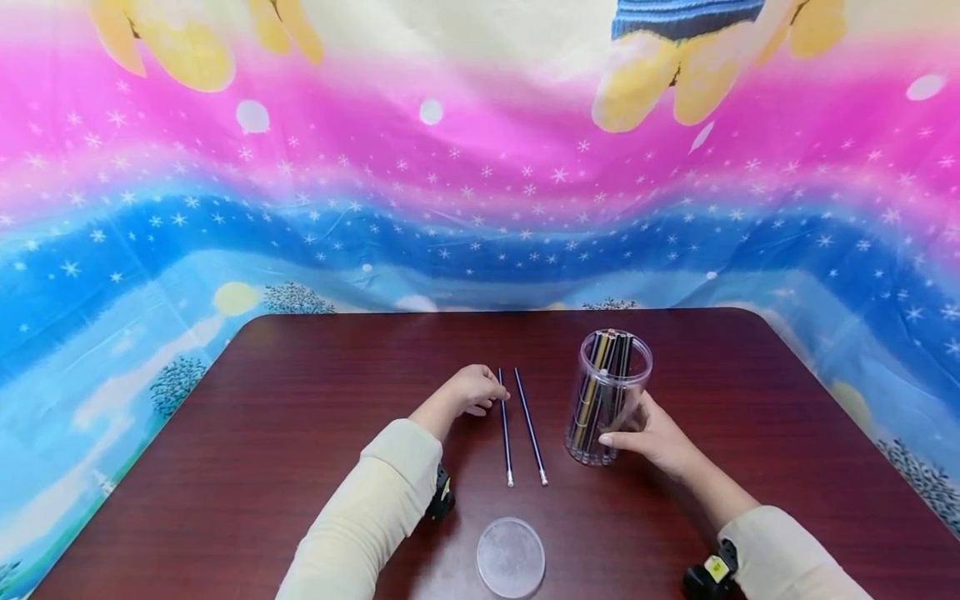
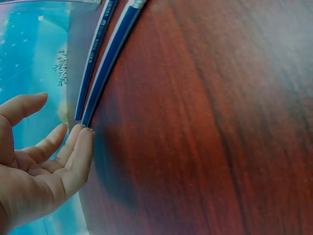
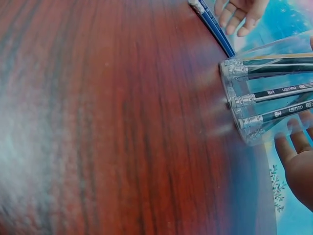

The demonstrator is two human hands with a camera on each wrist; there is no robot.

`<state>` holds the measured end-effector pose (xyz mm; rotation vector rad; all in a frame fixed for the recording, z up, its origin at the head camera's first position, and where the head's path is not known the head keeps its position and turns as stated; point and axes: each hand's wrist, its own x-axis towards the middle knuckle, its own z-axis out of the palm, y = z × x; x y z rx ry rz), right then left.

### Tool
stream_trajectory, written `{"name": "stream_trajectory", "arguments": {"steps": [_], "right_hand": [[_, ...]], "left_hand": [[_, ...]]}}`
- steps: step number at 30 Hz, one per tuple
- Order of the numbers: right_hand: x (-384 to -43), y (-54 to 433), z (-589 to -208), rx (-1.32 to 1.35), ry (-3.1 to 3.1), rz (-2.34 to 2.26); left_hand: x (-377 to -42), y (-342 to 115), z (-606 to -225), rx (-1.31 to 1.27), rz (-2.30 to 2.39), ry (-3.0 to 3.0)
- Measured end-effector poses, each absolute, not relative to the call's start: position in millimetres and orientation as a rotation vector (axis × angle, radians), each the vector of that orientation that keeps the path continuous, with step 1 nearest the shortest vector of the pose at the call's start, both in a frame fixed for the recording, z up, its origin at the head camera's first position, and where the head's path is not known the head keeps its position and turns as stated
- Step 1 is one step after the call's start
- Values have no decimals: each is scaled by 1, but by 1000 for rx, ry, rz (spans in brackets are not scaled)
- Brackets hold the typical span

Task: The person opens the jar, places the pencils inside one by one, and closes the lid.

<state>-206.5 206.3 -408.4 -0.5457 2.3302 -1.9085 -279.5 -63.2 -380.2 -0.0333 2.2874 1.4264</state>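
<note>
Two dark blue pencils (image 1: 532,427) lie side by side on the table, their eraser ends toward the person. My left hand (image 1: 471,388) is at the upper part of the left pencil (image 1: 506,446). In the left wrist view its thumb stands apart from the fingers (image 2: 80,161), whose tips are right at the pencil's end. A clear plastic jar (image 1: 637,367) stands upright without a cover, holding several black and gold pencils (image 1: 604,358). My right hand (image 1: 660,437) grips the jar low on its right side, thumb in front and fingers partly hidden behind.
A round clear lid (image 1: 511,558) lies flat near the front of the dark red wooden table (image 1: 240,467). Behind the table hangs a colourful printed cloth (image 1: 465,200). A small black device (image 1: 442,493) is on the left wrist, another (image 1: 708,577) on the right.
</note>
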Motion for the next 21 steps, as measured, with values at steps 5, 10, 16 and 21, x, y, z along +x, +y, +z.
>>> {"name": "stream_trajectory", "arguments": {"steps": [5,10,16,21], "right_hand": [[-207,204,-410,-561,2305,-1917],[-206,203,-411,-561,2322,-1909],[-208,203,-409,-540,2342,-1889],[-208,207,-409,-537,2386,-1864]], "left_hand": [[-277,-63,-387,-43,1407,2282],[-276,-58,-395,-41,1299,2383],[-278,-51,-396,30,1004,2618],[-283,-44,-396,106,700,2764]]}}
